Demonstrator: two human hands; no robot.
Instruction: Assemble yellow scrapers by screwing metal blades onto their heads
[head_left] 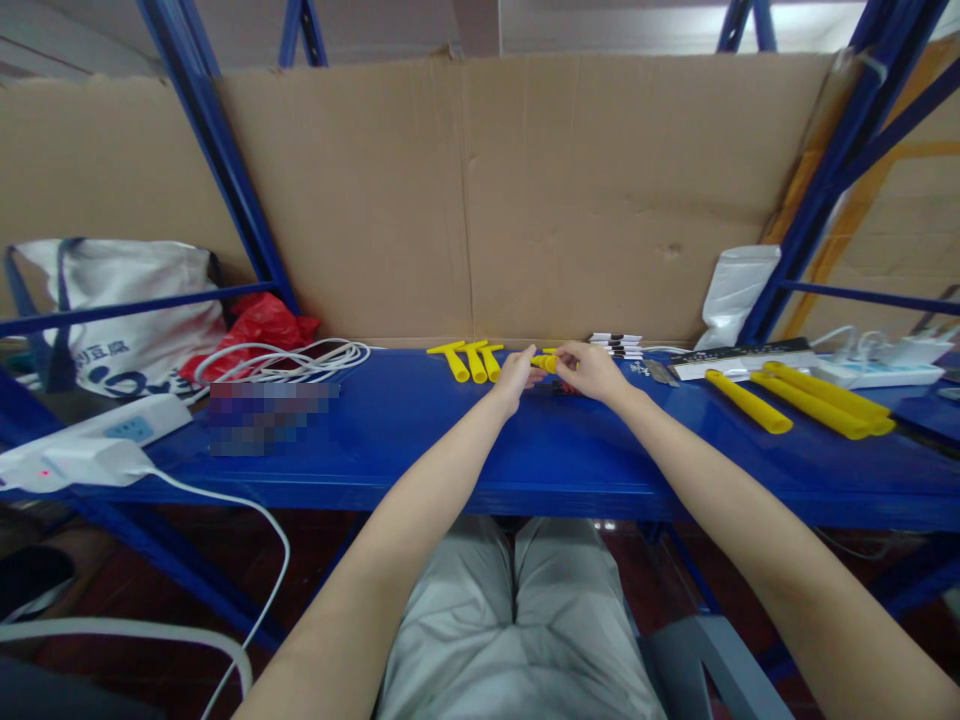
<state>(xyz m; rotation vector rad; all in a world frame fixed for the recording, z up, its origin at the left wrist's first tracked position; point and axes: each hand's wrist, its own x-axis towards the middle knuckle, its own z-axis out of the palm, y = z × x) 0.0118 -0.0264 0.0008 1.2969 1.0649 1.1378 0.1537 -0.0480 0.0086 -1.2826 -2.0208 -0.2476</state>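
Note:
Both of my hands meet over the middle of the blue table, around a small yellow plastic piece (pixel 549 364). My left hand (pixel 517 374) is closed on its left side, with the thumb up. My right hand (pixel 589 368) pinches its right end. Much of the piece is hidden by my fingers, so its full shape does not show. Just left of my left hand, several yellow T-shaped pieces (pixel 454 362) lie in a row near the cardboard. Something small and dark red (pixel 562 388) lies on the table under my hands.
Long yellow tubes (pixel 750 402) lie at the right, near a white power strip (pixel 874 373). Small black-and-white packs (pixel 616 346) sit behind my right hand. Coiled white cable (pixel 300 362) and another power strip (pixel 97 440) occupy the left. A cardboard sheet (pixel 525 200) walls off the back.

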